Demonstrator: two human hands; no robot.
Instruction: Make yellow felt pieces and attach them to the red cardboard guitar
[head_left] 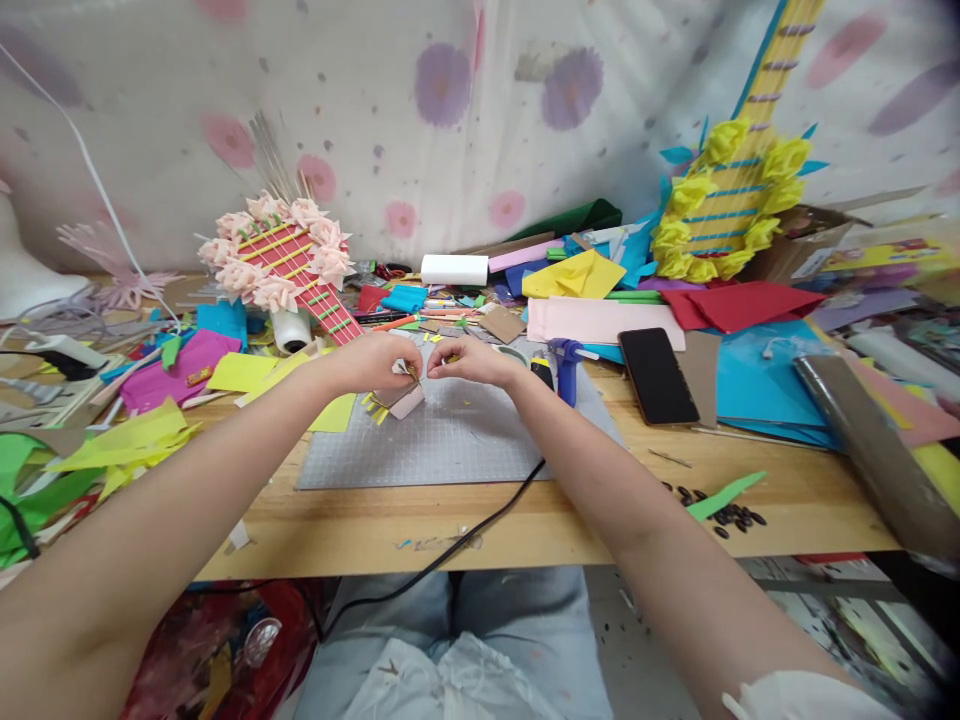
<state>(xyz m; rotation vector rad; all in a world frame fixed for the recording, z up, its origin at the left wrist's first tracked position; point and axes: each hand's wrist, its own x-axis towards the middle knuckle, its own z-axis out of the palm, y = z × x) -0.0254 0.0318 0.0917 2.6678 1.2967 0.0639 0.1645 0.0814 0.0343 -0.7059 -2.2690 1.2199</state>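
Note:
My left hand [375,362] is closed on a small cardboard piece [406,403], which has a pale pink face and short yellow strips along one side. The piece hangs over the grey cutting mat [442,455]. Close beside it, my right hand [476,361] is pinched at the fingertips; whatever it holds is too small to make out. Just right of that hand, a blue glue gun [568,372] stands on the mat, partly behind a roll of tape [513,354].
A black phone [658,376] lies to the right, near blue sheets [772,390] and dark beads [739,517]. Behind stand a pink-flowered paper guitar [289,262] and a yellow-flowered one [720,205]. Coloured paper scraps [180,370] crowd the left. A black cable [450,550] crosses the table's front edge.

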